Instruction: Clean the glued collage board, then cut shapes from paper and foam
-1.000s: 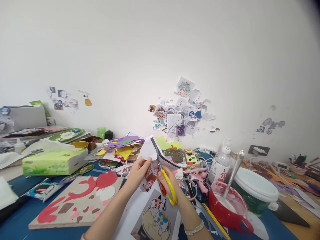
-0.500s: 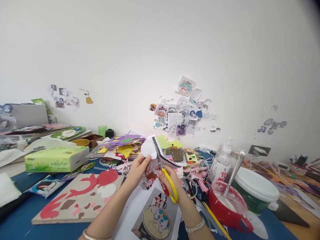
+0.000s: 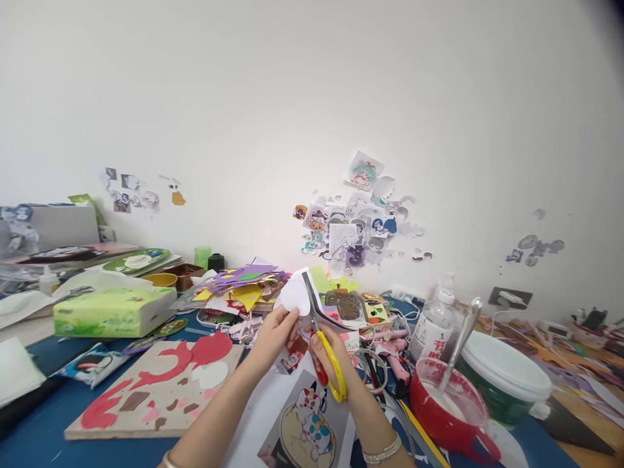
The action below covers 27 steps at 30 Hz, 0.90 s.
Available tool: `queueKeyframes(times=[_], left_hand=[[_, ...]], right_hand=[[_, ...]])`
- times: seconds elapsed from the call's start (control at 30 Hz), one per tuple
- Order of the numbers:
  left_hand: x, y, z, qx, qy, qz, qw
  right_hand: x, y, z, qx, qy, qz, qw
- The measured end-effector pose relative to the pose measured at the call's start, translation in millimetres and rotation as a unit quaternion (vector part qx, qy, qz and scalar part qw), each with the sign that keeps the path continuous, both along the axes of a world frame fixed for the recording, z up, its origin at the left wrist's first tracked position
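My left hand (image 3: 281, 328) pinches a white piece of paper (image 3: 294, 296) with a rounded outline, holding it up over the desk. Gripped in my right hand (image 3: 332, 351) is a pair of scissors (image 3: 336, 370) with yellow and red handles. Their dark blades point up and away from me, along the right side of the paper. A dark-edged strip curls off to the right of the blades. Below my hands lies a printed picture (image 3: 305, 422) of two cartoon figures on a round cream shape. To the left, a board (image 3: 141, 426) carries red, brown, pink and white cut shapes.
At right stand a red mug (image 3: 451, 422) with a spoon, a white-lidded tub (image 3: 507, 367) and a clear bottle (image 3: 431, 328). Coloured paper scraps (image 3: 244, 279) pile up behind my hands. A green tissue pack (image 3: 112, 311) sits at left. Cutouts (image 3: 361, 227) cover part of the wall.
The view has shifted slightly, so most things appear a little further right. The paper has turned a little against the scissors, and both hands keep their hold.
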State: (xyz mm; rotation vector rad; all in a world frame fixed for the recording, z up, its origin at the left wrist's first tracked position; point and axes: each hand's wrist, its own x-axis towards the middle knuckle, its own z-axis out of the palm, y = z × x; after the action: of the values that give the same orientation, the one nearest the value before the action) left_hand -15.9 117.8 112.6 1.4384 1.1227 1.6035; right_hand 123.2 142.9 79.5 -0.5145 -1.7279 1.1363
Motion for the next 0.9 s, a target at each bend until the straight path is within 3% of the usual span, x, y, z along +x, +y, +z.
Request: queueKeyframes(times=[0.63, 0.9], left_hand=[[0.0, 0.2, -1.2, 0.013, 0.016, 0.007, 1.0], [-1.6, 3.0, -3.7, 0.019, 0.123, 0.053, 0.991]], right_hand=[[1.5, 3.4, 0.4, 0.014, 0.001, -0.03, 0.999], [0.6, 4.2, -1.4, 0.022, 0.009, -0.006, 1.0]])
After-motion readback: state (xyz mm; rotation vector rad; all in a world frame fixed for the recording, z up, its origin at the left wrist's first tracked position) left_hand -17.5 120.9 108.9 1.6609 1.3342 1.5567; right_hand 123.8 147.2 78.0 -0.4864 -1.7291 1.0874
